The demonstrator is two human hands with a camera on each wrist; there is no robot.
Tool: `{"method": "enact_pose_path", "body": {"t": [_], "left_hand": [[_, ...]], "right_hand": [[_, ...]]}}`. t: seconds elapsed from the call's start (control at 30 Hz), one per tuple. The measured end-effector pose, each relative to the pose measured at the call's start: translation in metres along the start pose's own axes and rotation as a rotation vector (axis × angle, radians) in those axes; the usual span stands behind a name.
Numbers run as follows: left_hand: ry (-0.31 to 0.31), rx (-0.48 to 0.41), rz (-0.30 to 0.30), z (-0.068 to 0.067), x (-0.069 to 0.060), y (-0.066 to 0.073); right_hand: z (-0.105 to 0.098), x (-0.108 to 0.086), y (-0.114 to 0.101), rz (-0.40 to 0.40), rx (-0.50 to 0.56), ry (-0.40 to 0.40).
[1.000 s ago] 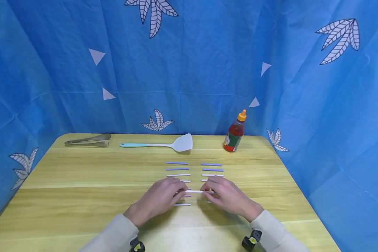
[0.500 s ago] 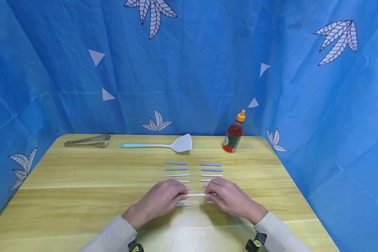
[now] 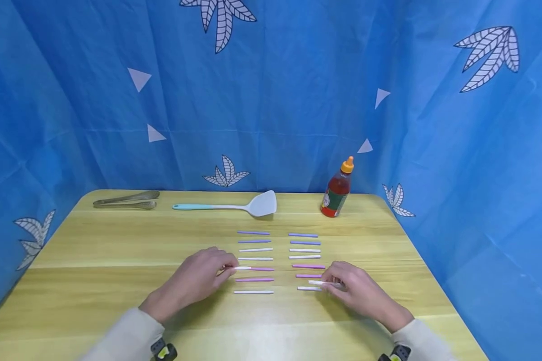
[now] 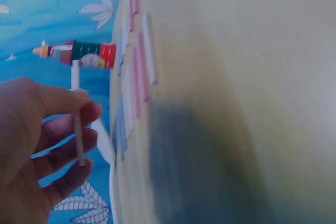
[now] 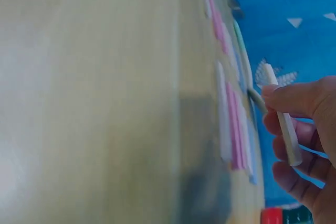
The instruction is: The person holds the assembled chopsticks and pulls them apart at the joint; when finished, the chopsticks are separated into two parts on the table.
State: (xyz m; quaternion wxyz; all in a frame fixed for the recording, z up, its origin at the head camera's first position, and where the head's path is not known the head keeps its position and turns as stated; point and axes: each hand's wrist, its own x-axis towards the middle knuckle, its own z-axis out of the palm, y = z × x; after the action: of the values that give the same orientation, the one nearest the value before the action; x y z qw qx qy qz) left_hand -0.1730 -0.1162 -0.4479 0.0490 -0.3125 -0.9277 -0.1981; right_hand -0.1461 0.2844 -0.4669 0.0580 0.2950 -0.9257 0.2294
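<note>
My left hand [image 3: 198, 276] pinches a short piece of white chalk [image 4: 79, 135] between thumb and fingers, just above the left column of sticks. In my right hand [image 3: 359, 291], another white chalk piece [image 5: 289, 137] is pinched, over the lower end of the right column. The two pieces are apart. Two columns of chalk lie on the table in rows: purple chalk [image 3: 253, 232] at the far end, white chalk [image 3: 255, 258] below it, then pink chalk [image 3: 254, 279], and white chalk [image 3: 253, 292] nearest me. The right column repeats this order, with a pink stick [image 3: 308, 266] among them.
Along the back edge of the wooden table [image 3: 117, 301] lie metal tongs [image 3: 126, 199] and a spatula with a turquoise handle [image 3: 226, 206]. A red sauce bottle [image 3: 336, 189] with an orange cap stands at the back right. A blue patterned curtain [image 3: 298, 100] hangs behind.
A white stick of chalk held between both hands has come apart into two pieces. My left hand has moved left and my right hand right, each with one piece.
</note>
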Motion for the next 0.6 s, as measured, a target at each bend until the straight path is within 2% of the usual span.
{"method": "enact_pose_path", "body": {"t": [0.1,0.27,0.4,0.5,0.6], "left_hand": [[-0.069,-0.007,0.027,0.007,-0.003,0.005],[-0.139,-0.067,0.088,0.018,-0.008,0.018],[-0.169,-0.077,0.145,0.030,-0.008,0.030],[-0.177,-0.038,0.183,0.038,-0.007,0.036],[-0.167,0.006,0.207,0.044,-0.006,0.039]], "right_hand": [[0.009,0.001,-0.007,-0.031,-0.017,-0.021],[0.022,-0.001,-0.011,-0.090,-0.036,-0.054],[0.029,-0.002,-0.011,-0.169,-0.039,-0.034],[0.032,-0.003,-0.010,-0.226,-0.068,-0.006],[0.034,-0.005,-0.009,-0.247,-0.089,0.006]]}}
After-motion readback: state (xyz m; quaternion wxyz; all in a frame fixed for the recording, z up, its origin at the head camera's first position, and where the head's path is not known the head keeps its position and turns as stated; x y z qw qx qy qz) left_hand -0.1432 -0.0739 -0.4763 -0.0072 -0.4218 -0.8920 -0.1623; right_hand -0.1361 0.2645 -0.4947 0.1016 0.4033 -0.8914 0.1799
